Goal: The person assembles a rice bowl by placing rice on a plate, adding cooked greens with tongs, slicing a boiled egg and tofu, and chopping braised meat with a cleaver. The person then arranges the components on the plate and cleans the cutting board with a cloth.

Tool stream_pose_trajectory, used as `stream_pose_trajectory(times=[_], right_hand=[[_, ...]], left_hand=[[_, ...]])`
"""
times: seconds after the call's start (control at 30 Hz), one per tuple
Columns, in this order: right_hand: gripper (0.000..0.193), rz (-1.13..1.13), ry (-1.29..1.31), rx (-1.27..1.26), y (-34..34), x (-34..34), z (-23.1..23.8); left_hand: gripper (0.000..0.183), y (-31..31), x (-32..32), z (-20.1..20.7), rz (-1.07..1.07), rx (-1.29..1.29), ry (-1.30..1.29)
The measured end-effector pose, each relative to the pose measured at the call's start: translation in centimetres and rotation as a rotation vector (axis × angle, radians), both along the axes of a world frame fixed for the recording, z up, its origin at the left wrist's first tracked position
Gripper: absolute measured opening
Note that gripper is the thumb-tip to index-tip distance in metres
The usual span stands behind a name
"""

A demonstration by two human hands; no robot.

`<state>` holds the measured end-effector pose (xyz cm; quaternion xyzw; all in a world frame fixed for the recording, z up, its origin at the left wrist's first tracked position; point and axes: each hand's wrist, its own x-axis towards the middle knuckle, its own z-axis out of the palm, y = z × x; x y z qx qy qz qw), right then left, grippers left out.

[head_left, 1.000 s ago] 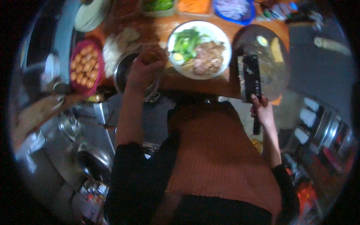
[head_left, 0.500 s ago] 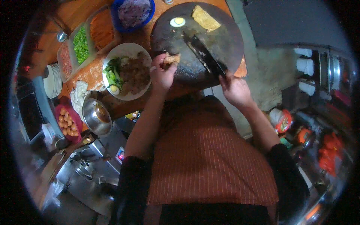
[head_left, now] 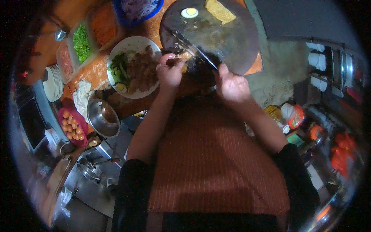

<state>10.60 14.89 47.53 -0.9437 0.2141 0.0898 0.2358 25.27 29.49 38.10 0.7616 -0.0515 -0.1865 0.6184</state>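
My left hand (head_left: pixel 170 73) pinches a pale brown piece of food (head_left: pixel 186 56) at the near left edge of a round, dark chopping block (head_left: pixel 241 42). In my right hand (head_left: pixel 233 86) is the handle of a knife (head_left: pixel 199 51), its blade slanting to the far left just beside that piece. Small scraps lie close to the blade. Farther back on the block rest half a boiled egg (head_left: pixel 189 13) and a flat yellow-brown slab of food (head_left: pixel 219 11). Left of my left hand, a white plate (head_left: pixel 135 38) holds green vegetables, brown chopped food and an egg half.
A blue basket (head_left: pixel 132 22) with pale shreds stands at the back. To the left are tubs of chopped greens (head_left: pixel 81 44) and orange food (head_left: pixel 104 31), stacked plates (head_left: pixel 53 83), a cloth (head_left: pixel 82 96), a metal bowl (head_left: pixel 102 120) and a pink basket (head_left: pixel 82 123) of eggs.
My right hand has moved left and turned, bringing the knife blade close to the piece in my left hand. The left hand still grips it. The whole view has shifted slightly.
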Motion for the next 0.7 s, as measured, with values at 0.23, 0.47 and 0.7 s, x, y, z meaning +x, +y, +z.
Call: stream_pose_trajectory(times=[0.23, 0.47, 0.7], right_hand=[[0.023, -0.021, 0.085, 0.003, 1.2, 1.0, -0.2], [0.014, 0.121, 0.110, -0.004, 1.3, 0.9, -0.9], [0.032, -0.044, 0.061, 0.077, -1.3, 0.5, -1.0]], left_hand=[[0.035, -0.1, -0.3, 0.2, 0.052, -0.205, 0.148], [0.036, 0.3, -0.9, 0.5, 0.071, -0.084, 0.213], [0.032, 1.1, 0.6, -0.1, 0.101, -0.346, 0.348]])
